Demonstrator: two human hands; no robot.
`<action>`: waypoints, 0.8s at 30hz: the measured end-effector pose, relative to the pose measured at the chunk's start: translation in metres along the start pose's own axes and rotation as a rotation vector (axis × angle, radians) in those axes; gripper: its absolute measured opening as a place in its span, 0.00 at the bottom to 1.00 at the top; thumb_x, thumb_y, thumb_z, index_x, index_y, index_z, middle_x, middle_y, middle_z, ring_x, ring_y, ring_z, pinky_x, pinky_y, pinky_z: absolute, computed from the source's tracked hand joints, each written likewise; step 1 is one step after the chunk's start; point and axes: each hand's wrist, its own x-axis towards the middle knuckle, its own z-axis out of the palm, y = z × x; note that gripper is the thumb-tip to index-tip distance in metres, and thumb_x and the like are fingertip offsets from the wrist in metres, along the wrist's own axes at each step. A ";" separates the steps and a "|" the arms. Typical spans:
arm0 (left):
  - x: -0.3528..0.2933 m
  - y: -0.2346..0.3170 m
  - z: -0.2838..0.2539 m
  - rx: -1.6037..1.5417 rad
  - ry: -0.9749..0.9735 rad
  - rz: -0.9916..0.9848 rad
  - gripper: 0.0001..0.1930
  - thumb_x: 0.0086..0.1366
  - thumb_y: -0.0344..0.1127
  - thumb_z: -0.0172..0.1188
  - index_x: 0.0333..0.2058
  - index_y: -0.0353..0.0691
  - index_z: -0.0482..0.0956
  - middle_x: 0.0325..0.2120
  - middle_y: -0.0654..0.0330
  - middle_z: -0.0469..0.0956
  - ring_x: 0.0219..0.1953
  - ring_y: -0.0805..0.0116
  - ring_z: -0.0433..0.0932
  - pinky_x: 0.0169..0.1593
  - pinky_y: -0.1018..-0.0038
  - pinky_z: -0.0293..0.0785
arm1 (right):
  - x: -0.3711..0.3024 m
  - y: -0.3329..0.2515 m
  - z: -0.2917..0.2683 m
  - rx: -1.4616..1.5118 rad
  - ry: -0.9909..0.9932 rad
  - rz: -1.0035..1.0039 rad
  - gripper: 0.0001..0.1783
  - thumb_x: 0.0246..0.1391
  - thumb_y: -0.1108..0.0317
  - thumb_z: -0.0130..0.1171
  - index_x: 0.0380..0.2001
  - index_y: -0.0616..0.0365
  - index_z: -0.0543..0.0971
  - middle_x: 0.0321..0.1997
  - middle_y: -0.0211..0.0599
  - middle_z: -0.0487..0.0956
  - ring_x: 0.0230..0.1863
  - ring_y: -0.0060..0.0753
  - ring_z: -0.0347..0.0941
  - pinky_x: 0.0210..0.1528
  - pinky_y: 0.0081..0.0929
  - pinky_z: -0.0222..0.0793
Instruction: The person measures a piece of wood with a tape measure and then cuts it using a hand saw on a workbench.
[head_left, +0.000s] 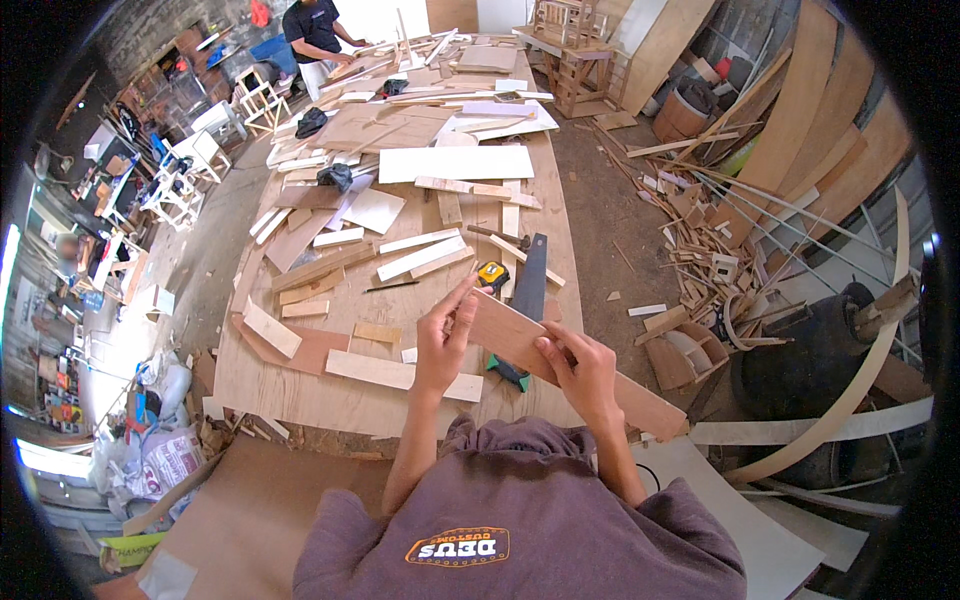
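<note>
A flat reddish-brown wooden board (520, 335) is held up over the near edge of the workbench, slanting down to the right. My left hand (447, 335) grips its left end, fingers along the edge. Farther along, my right hand (582, 372) is closed on the board with the thumb on its face. Behind the board lies a handsaw (531, 280); its blade points away and its black-and-green handle (508, 373) shows below the board. Beside the saw are a yellow-and-black tape measure (490, 276) and a hammer (500, 236). A dark pencil (391, 286) rests to the left.
The long plywood workbench (240, 370) carries several wood offcuts, including a pale strip (400, 375) near my left forearm and a white panel (457, 164). Another person (318, 35) stands at the far left end. Scrap wood (690, 215) and a dark barrel (800, 350) stand at right.
</note>
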 end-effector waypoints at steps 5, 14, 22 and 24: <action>0.000 0.012 -0.003 -0.242 -0.070 -0.168 0.26 0.77 0.47 0.43 0.62 0.33 0.70 0.46 0.50 0.82 0.48 0.71 0.79 0.53 0.74 0.74 | 0.004 0.001 -0.001 0.017 -0.020 -0.006 0.15 0.59 0.56 0.63 0.44 0.50 0.84 0.29 0.44 0.82 0.25 0.39 0.80 0.29 0.32 0.73; -0.006 0.001 0.011 -0.499 0.020 -0.364 0.27 0.77 0.49 0.41 0.61 0.32 0.71 0.50 0.51 0.80 0.51 0.71 0.79 0.58 0.74 0.70 | 0.005 0.003 -0.003 0.036 -0.156 0.180 0.17 0.60 0.53 0.61 0.45 0.51 0.84 0.24 0.46 0.81 0.25 0.42 0.79 0.30 0.34 0.73; -0.008 -0.023 0.016 -0.402 0.115 -0.331 0.24 0.76 0.50 0.45 0.55 0.35 0.76 0.31 0.65 0.77 0.35 0.77 0.73 0.46 0.80 0.68 | 0.004 0.018 -0.004 0.013 -0.153 0.310 0.18 0.61 0.52 0.60 0.44 0.52 0.85 0.21 0.47 0.79 0.23 0.42 0.78 0.30 0.35 0.72; -0.008 -0.015 0.012 -0.164 0.132 -0.171 0.21 0.75 0.49 0.48 0.48 0.36 0.79 0.26 0.69 0.70 0.31 0.79 0.69 0.41 0.82 0.66 | 0.003 0.025 -0.006 0.010 -0.105 0.294 0.18 0.61 0.52 0.60 0.44 0.52 0.85 0.21 0.47 0.79 0.23 0.42 0.78 0.30 0.35 0.71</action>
